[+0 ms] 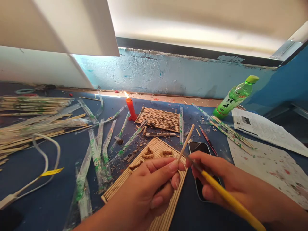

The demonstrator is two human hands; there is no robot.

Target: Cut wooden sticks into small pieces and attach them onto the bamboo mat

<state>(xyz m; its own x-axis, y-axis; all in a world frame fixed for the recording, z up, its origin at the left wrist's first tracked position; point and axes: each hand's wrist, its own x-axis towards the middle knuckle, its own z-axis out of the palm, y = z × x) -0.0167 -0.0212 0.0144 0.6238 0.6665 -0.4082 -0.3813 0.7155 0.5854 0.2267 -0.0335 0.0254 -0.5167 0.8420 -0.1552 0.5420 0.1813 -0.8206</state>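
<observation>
My left hand [160, 183] pinches a short wooden chopstick [186, 141] that points up and away. In my right hand [218, 173] is a slim tool with a yellow handle [225, 194]; its thin dark end lies close to the stick's lower part, and I cannot make out its kind. Beneath my hands is a mat of chopsticks laid side by side [134, 181], partly hidden by my left hand and forearm. Small curved pieces built of short stick bits [148, 153] sit on that mat. A phone [199, 150] lies under my right hand.
A lit red candle [130, 109] stands beside a smaller, scorched stick panel [161, 118]. A box cutter [160, 134] lies before it among shavings. Torn wrappers [96, 154], bundled chopsticks [29, 106] and a white cable [45, 157] are leftward; a green bottle [233, 98] and papers [267, 131] rightward.
</observation>
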